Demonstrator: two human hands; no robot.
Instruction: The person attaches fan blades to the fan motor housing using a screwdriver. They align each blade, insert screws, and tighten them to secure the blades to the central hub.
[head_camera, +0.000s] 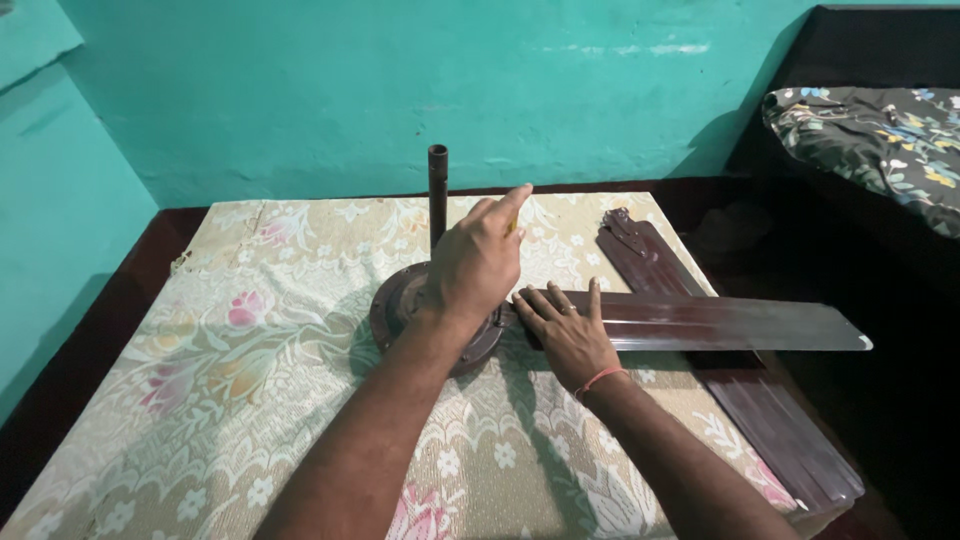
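Both forearms come in from the bottom edge over a floral tablecloth (200, 400) that covers the table. Left hand (478, 265) sits on top of the ceiling fan motor hub (400, 305), fingers curled down around something at the hub's right side; index finger sticks out forward, and a small yellowish bit shows just past the knuckles, can't tell what it is or whether it's gripped. Hub is round, dark brown, lying flat on the cloth, mostly covered by that hand, with its downrod (438, 190) standing upright just behind the hand. Right hand (565, 325) is flat, palm down, fingers spread, pressing on the root end of a dark brown fan blade (720, 325), holding nothing closed; ring on one finger, orange thread at the wrist. That blade runs from the hub straight out to the right, its tip past the table edge. Hands are just beside each other, meeting where blade joins hub. Second blade (700, 360) lies diagonally under the first, metal bracket end toward the far table edge, other end overhanging near right. Turquoise wall (400, 90) behind. Floral pillow (880, 140) on dark furniture at upper right, well apart.
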